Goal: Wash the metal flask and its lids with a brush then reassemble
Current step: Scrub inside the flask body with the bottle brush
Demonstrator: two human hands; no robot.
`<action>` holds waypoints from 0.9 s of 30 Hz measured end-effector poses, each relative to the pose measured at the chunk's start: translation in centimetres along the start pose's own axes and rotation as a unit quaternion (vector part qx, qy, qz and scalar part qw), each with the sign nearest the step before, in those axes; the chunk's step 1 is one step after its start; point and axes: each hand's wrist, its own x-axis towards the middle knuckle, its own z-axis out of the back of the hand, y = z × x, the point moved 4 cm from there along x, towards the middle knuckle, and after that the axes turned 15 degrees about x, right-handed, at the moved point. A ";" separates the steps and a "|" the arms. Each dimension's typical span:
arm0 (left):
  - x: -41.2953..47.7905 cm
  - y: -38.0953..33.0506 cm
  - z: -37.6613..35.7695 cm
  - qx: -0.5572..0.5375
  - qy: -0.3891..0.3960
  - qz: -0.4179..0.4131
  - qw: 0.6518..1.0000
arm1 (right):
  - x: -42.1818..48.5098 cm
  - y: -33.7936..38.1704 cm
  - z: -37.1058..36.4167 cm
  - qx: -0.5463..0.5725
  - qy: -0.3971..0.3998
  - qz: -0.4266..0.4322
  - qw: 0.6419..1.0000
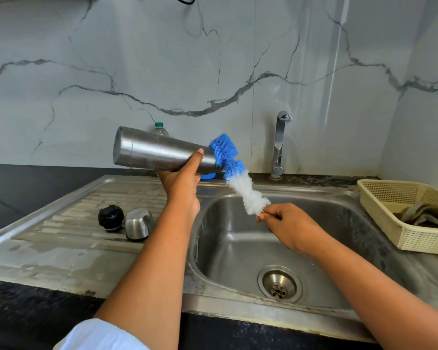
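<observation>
Pinching the thin stem at the white end of the brush [234, 176], the right grip [286, 223] is closed on it with fingertips only. The left grip [185, 183] wraps the metal flask [147, 151] from below, thumb up over its side. The flask is held in the air on its side, base to the left and mouth to the right, above the rim of the sink [238, 248]. The brush's blue end bunches at that mouth; whether any of it is inside cannot be told.

The step in hand looks like scrubbing the flask's inside. A fingertip pinch so far back gives little push, so a firmer hold on the stem would help. It would also help to line the brush up with the flask's axis, since the soft head seems bent aside. Twisting while feeding it in should reach the base, with the mouth kept over the basin to catch drips.

Both lids stand touching or nearly so on the drainboard [61, 238], left of the basin: a black lid [111, 218] and a steel cap [138, 223].
</observation>
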 end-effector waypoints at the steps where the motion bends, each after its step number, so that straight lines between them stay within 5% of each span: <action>1: 0.0 0.1 -0.1 0.017 0.004 -0.007 1.000 | 0.2 0.1 0.0 0.001 -0.006 -0.001 1.000; 22: -0.6 -0.5 0.2 0.015 -0.015 0.003 1.000 | 0.1 0.9 -0.8 0.006 -0.017 -0.010 1.000; 27: 0.2 -1.5 1.1 -0.057 -0.045 -0.004 0.997 | -0.7 0.3 0.3 -0.012 -0.017 -0.012 1.000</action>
